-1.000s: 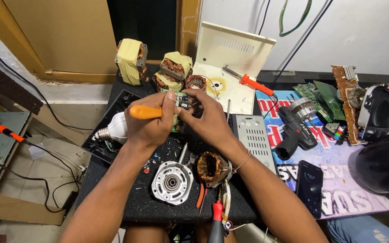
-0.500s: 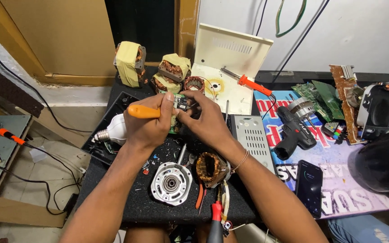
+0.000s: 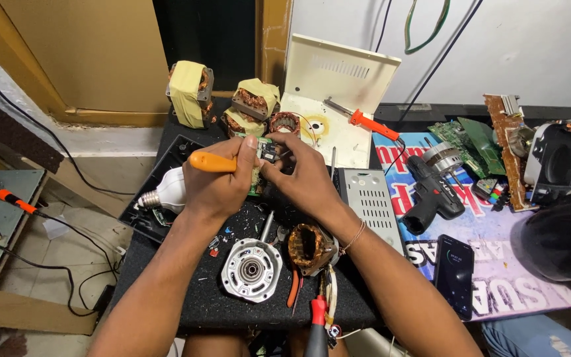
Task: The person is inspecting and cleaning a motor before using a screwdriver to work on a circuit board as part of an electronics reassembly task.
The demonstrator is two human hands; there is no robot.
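Observation:
My left hand [image 3: 218, 184] grips an orange-handled screwdriver [image 3: 211, 162], its handle pointing left and its tip hidden toward a small green circuit board [image 3: 266, 153]. My right hand [image 3: 301, 173] pinches that board from the right, fingers curled around it above the black mat [image 3: 199, 297]. Both hands meet over the mat's middle. A white light bulb [image 3: 164, 192] lies just left of my left wrist.
A silver motor end cap [image 3: 252, 270] and a copper-wound stator [image 3: 310, 246] lie near my forearms. Wound transformers [image 3: 190, 92] and a cream metal cover [image 3: 338, 79] stand behind. A soldering iron [image 3: 363, 121], a cordless drill [image 3: 433, 192], a phone [image 3: 455, 272] and circuit boards [image 3: 467, 135] lie right.
Both hands stay together on the small board with only slight shifts; the screwdriver handle keeps its position.

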